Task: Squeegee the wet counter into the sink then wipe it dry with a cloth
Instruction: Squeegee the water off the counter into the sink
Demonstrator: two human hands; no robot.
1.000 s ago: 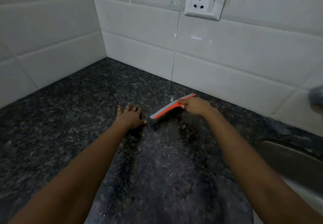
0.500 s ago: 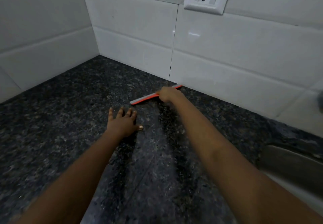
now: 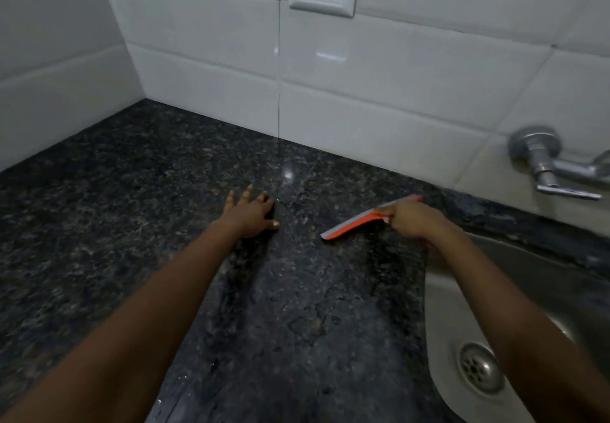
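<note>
Squeegee (image 3: 358, 221) was gripped in the right hand (image 3: 412, 221), blade angled toward the sink (image 3: 528, 290) at 4 o'clock; left hand (image 3: 251, 214) lay flat, fingers spread, bracing.

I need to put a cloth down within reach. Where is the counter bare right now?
The counter is bare from the left hand out to the tiled corner, and in the strip behind both hands along the back wall. It is tight on the right, where the right hand works the squeegee beside the sink.
</note>
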